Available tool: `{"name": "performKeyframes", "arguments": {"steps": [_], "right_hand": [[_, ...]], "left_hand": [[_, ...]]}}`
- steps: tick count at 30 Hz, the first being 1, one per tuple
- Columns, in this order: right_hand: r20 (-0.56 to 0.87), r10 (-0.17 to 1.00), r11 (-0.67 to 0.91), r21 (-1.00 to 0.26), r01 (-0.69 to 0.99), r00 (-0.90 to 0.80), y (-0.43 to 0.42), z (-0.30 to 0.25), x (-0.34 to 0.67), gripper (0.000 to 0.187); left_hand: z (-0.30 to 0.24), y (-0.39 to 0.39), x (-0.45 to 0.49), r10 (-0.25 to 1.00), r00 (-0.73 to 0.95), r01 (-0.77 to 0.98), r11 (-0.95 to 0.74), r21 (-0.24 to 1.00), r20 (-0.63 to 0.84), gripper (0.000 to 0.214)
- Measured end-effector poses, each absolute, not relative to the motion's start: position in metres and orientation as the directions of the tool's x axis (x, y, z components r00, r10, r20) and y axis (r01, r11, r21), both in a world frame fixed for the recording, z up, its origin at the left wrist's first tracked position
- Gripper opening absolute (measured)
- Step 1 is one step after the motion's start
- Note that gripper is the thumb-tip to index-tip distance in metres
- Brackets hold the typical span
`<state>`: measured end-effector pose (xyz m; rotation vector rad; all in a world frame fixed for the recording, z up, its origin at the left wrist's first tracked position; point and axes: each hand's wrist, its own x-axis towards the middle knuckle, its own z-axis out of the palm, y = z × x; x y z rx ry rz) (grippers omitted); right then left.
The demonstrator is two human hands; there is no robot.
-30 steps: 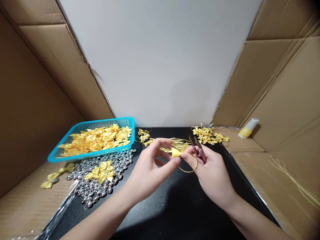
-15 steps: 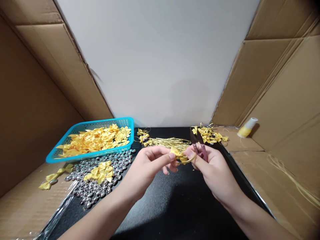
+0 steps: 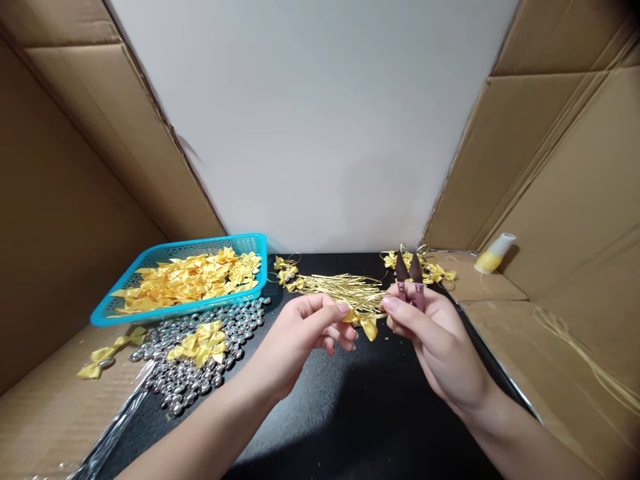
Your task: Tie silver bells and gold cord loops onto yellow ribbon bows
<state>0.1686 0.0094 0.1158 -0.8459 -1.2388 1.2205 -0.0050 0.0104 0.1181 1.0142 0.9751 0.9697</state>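
Thumb and fingers of my left hand (image 3: 310,333) pinch a yellow ribbon bow (image 3: 369,327), one loop of which droops below the fingertips. My right hand (image 3: 430,333) is closed around dark thread snips (image 3: 410,277), their two blades pointing up and slightly apart. Its thumb and forefinger also seem to pinch the end of a thin gold cord (image 3: 377,298) leading toward the bow. Just behind both hands lies a bundle of cut gold cords (image 3: 340,285) on the black table (image 3: 320,413). The snips' lower handles are hidden by my palm.
A blue basket (image 3: 264,263) full of yellow bows stands at the left. Silvery beads (image 3: 185,387) spread before it, with loose bows (image 3: 203,343) on top. Finished-looking corded bows (image 3: 440,272) lie at the back right, near a thread cone (image 3: 495,255). Cardboard walls both sides.
My right hand has moved slightly right and away from my left, widening the gap between them. The snips now stand more upright, and the bow hangs lower from my left fingers.
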Motion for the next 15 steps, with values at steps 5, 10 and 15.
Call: {"name": "performKeyframes", "arguments": {"steps": [5, 10, 15], "right_hand": [[0.256, 0.963, 0.233, -0.949, -0.213, -0.086, 0.0090, 0.1168, 0.1712, 0.021], [0.266, 0.959, 0.239, -0.947, -0.215, -0.102, 0.0096, 0.1183, 0.1695, 0.022], [0.245, 0.961, 0.213, -0.951, -0.223, -0.127, 0.0114, 0.1198, 0.1681, 0.025]], "left_hand": [[0.1195, 0.0101, -0.0029, 0.940, 0.286, -0.143, 0.235, 0.961, -0.188, 0.031], [0.1177, 0.0119, -0.0005, 0.920, 0.322, -0.126, 0.274, 0.953, -0.222, 0.029], [0.1145, 0.0123, -0.0014, 0.905, 0.354, -0.142, 0.303, 0.942, -0.238, 0.032]]}}
